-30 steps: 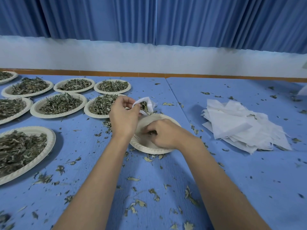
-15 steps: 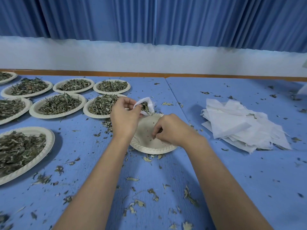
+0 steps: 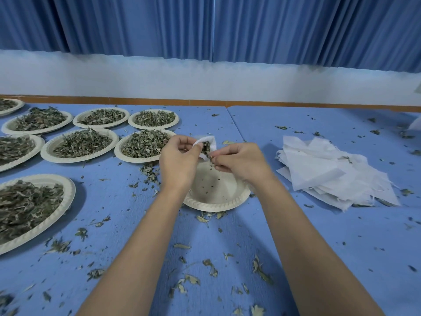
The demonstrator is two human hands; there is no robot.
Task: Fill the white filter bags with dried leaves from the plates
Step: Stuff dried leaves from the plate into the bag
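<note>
A single wide-angle view, worn at head height, looks forward and down across the blue table (image 3: 364,236) from its near edge toward the far edge, with the white wall (image 3: 205,78) and blue curtain (image 3: 296,28) behind. It sits close: both forearms enter from the bottom, and the left hand (image 3: 177,163) and right hand (image 3: 241,160) meet mid-frame.

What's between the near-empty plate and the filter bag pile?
Head view: only blue table with stray leaf crumbs. The wrist of the right hand crosses above that stretch.
</note>
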